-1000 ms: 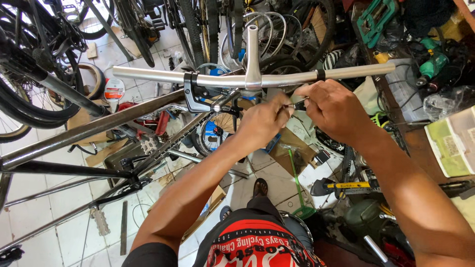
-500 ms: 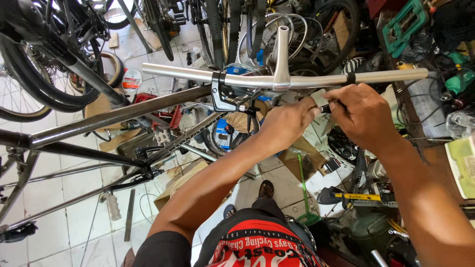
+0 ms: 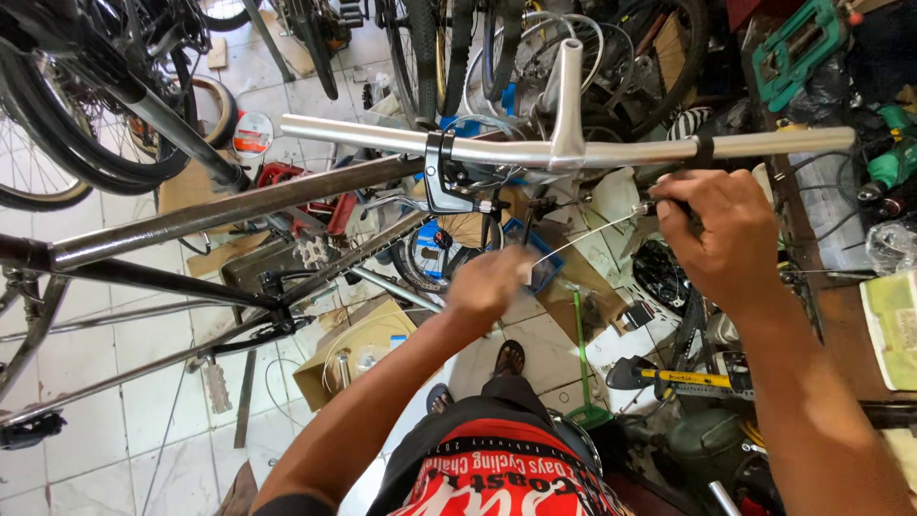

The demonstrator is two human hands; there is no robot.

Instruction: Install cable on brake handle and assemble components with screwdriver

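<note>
Left of the silver handlebar (image 3: 573,148), the dark bike frame (image 3: 220,210) slants across the tiled floor. A black brake lever (image 3: 441,177) is already clamped on the bar's left half. Below it, the left hand (image 3: 492,282), blurred, pinches one end of a thin brake cable (image 3: 587,234). The cable runs up to the right hand (image 3: 716,239), fingers closed around the second lever under the bar's right half, seemingly not yet cabled. Beneath the bar, an open cardboard box (image 3: 358,358) holds small parts I can't make out.
</note>
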